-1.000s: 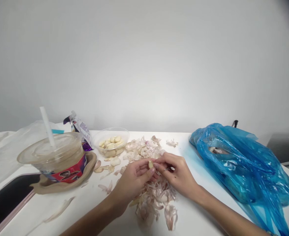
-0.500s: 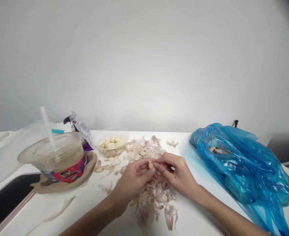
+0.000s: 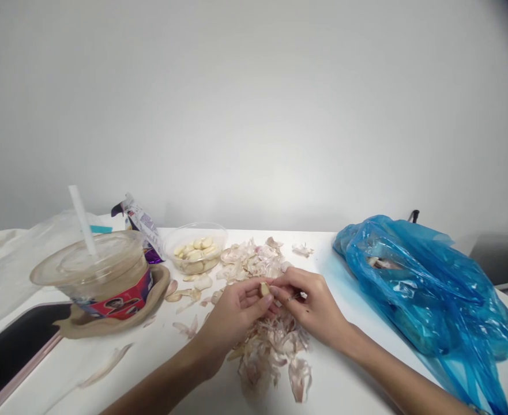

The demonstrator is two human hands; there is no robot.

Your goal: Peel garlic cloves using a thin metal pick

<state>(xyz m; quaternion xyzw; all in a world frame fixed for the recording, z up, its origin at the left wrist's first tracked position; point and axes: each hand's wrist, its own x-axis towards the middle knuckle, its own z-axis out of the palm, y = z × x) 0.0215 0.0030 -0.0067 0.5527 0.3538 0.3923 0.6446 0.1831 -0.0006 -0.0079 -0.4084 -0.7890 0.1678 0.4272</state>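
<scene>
1. Little moved in half a second beyond slight framing drift.
2. Left hand [image 3: 233,311] pinches a garlic clove [image 3: 264,289]; right hand [image 3: 309,302], narrowed, meets it from 3 o'clock, grip unclear.
3. Peeled cloves [image 3: 196,252] sit in a tub [image 3: 196,231] at the hands' 10 o'clock.

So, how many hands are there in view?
2: the left hand, holding a garlic clove, and the right hand, close beside that clove. No others show.

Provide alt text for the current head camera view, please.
The left hand holds a garlic clove, the right hand beside it, above loose skins on a white table; a bowl of cloves and a cup stand left, a blue bag right.
</scene>
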